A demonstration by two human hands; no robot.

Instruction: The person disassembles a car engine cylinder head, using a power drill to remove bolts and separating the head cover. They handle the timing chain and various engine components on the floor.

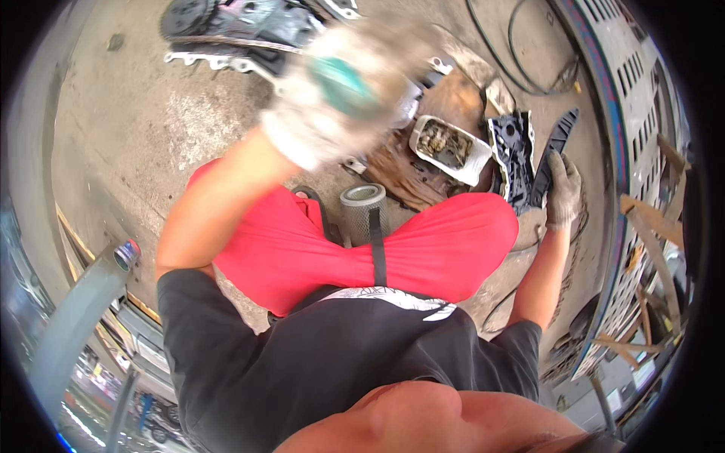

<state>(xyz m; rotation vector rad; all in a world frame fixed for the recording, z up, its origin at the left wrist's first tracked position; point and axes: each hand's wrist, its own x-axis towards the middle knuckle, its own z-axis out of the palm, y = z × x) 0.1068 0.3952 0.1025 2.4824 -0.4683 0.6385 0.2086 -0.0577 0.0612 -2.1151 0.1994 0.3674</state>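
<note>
My left hand (340,90), in a dirty whitish glove with a teal patch, is lifted in front of the engine parts. Motion smears it, so its fingers and anything in them cannot be made out. On the right, my gloved right hand (564,192) is closed around a long black ribbed strip (559,140), which looks like a chain guide. Left of that strip lies a black engine cover (512,155) with a pale edge. Beside the cover sits a white cut-open container (477,167) with small, oily parts inside.
An engine block (253,26) with a toothed wheel lies at the far left. Between my knees stands a mesh-sided cylindrical filter (364,198). Stained brown cardboard (453,94) lies under the parts. A black cable (521,75) loops at the far right, near a perforated metal panel (638,113).
</note>
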